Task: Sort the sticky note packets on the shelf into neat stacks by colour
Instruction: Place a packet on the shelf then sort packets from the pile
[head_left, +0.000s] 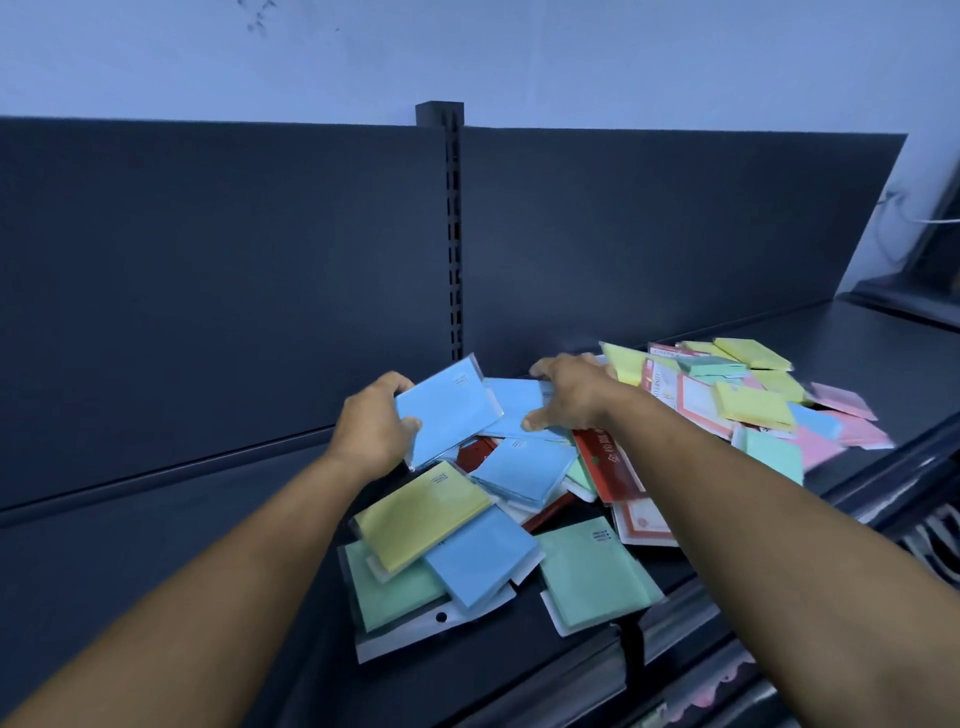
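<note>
The left hand (371, 434) grips 1 blue packet (447, 413), thumb curled over its near face and fingers wrapped round its far edge, so the packet stands tilted above the heap. The right hand (569, 397) lies just beside it, fingers spread fairly wide and bent down onto a second blue packet (511, 408), thumb at its near edge; whether it pinches that packet or only presses on it cannot be told.

Below the left fingers a yellow packet (421, 519) overlaps a green packet (387, 592) and touches another blue one (480, 556). Near the right thumb sits a third flat blue packet (522, 470), with red printed sheets (605, 462) beside it. Beyond the right fingers, yellow, green and pink packets (753, 405) lie scattered. All rest on the dark shelf (156, 525), unsorted.
</note>
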